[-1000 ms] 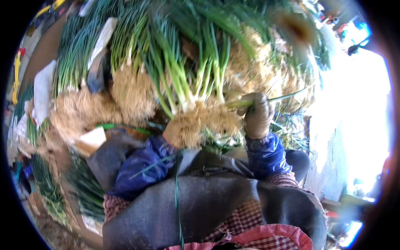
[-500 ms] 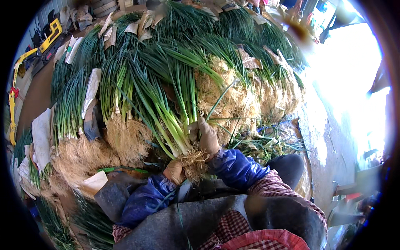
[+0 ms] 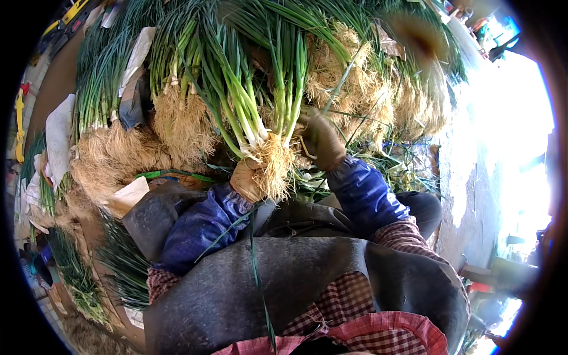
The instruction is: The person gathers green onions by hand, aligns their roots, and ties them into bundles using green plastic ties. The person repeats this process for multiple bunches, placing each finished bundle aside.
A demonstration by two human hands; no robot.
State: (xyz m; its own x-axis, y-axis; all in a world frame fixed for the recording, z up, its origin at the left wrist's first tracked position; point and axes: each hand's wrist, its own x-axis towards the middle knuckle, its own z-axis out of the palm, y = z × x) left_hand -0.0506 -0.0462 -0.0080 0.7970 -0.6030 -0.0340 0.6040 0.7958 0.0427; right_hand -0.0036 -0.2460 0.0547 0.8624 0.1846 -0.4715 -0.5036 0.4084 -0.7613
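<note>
The left hand (image 3: 247, 179), in a tan glove, grasps the root end of one bunch of long green onions with white stems and straw-coloured roots (image 3: 245, 112), held beyond the dark grey, smooth apron (image 3: 219, 296). The right hand (image 3: 322, 142), gloved likewise, is just beside the stems; its fingers are blurred, so one cannot tell whether it grips something. At right, the pale, shiny floor (image 3: 464, 201) extends into white glare, which hides its far edge. Two glossy blue sleeves (image 3: 198, 228) cover the forearms.

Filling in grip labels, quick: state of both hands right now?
Left hand: closed, holding green onions by the root end.
Right hand: beside the green onions, fingers blurred; open or closed cannot be told.
</note>
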